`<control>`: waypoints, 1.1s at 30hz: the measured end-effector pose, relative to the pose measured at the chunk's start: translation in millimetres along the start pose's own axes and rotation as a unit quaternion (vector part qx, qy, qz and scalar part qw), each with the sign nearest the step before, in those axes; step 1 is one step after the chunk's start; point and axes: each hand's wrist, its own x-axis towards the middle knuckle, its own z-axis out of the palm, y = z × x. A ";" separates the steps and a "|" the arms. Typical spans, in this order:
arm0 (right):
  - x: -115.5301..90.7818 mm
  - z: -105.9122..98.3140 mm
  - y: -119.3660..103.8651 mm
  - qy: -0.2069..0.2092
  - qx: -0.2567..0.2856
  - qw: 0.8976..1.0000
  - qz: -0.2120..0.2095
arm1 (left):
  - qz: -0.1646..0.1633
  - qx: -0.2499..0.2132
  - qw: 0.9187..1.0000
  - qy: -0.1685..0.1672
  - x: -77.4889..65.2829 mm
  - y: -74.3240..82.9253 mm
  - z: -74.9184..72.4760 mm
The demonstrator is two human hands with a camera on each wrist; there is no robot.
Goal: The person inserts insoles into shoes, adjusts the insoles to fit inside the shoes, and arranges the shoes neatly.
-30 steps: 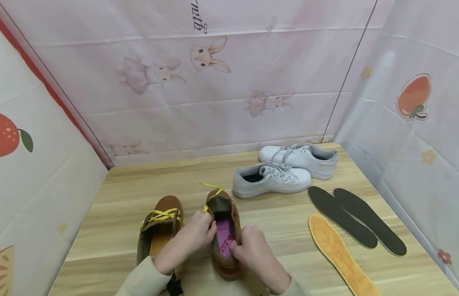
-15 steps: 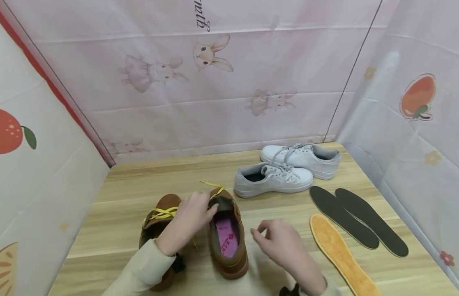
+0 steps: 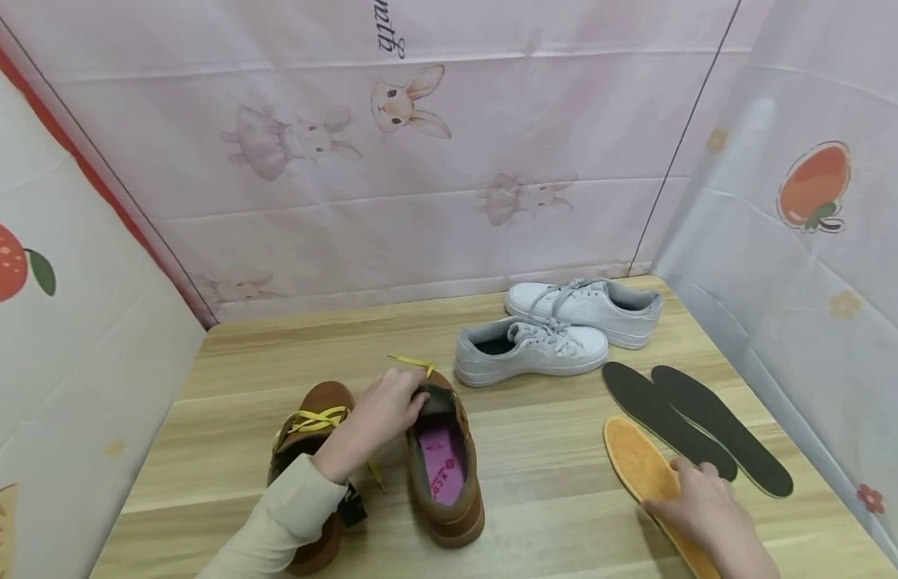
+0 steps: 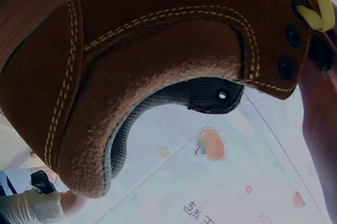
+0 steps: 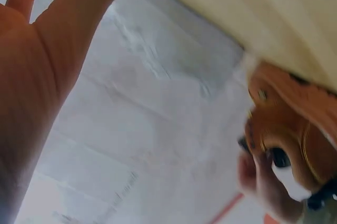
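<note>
My left hand grips the tongue area of a brown lace-up shoe, its thumb inside the opening. A pink insole lies in that shoe, and a loose yellow lace sticks out past the toe. The left wrist view shows the shoe's padded collar and yellow stitching close up. On the right, my right hand holds an orange fleecy insole by its two long edges, thumb on the left. Its pale underside fills the top of the right wrist view.
The other brown shoe, with yellow laces, stands left, partly behind my left forearm. Two black insoles lie beyond the orange one. White sneakers stand at the back of the wooden table, before printed cloth walls.
My right hand has left the brown shoe's side and moved right to take hold of the orange insole. My left hand has shifted up towards the toe, onto the tongue.
</note>
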 end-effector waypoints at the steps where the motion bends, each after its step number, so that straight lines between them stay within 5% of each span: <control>1: 0.1 1.8 7.3 -0.012 0.001 1.000 0.007 | 0.002 -0.002 1.000 0.001 0.1 -0.1 0.9; 9: -1.8 12.2 27.8 -0.026 0.019 0.999 0.015 | 0.000 0.000 1.000 0.002 0.1 0.3 3.6; 22: 1.2 24.2 26.3 0.048 0.030 0.998 -0.010 | 0.011 -0.005 1.000 0.012 -0.8 0.6 3.2; 33: 3.8 22.2 23.3 0.049 0.070 0.996 -0.005 | 0.015 -0.036 0.999 0.002 -1.2 -0.7 -3.8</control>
